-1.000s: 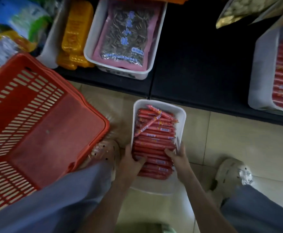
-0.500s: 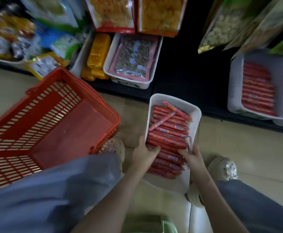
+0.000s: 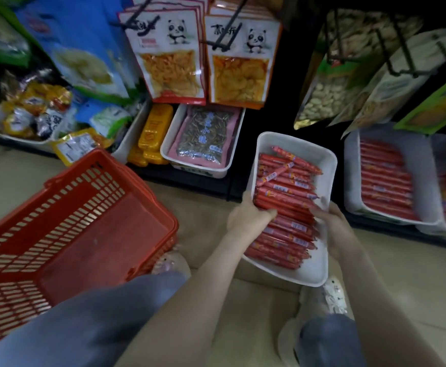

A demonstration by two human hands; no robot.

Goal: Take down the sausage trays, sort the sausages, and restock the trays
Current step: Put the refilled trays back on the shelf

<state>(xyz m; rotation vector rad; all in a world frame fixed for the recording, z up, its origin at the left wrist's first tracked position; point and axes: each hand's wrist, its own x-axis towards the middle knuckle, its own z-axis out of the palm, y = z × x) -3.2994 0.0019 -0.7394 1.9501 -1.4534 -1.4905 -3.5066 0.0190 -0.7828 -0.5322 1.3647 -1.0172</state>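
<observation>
While both hands are clamping its long sides, the white tray (image 3: 312, 274) is sitting at centre right of the frame, packed with red sausages (image 3: 285, 202). At its left rim the left hand (image 3: 248, 218) is gripping, thumb lying on the sausages; the right hand (image 3: 333, 226), slightly blurred, is gripping the right rim. 1 more sausage tray (image 3: 352, 168) is resting on the dark shelf (image 3: 245, 154) at far right, and a red basket (image 3: 105, 234) is filling the lower left.

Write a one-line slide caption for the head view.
Left hand and right hand grip a sausage tray near the shelf, red basket alongside.
</observation>
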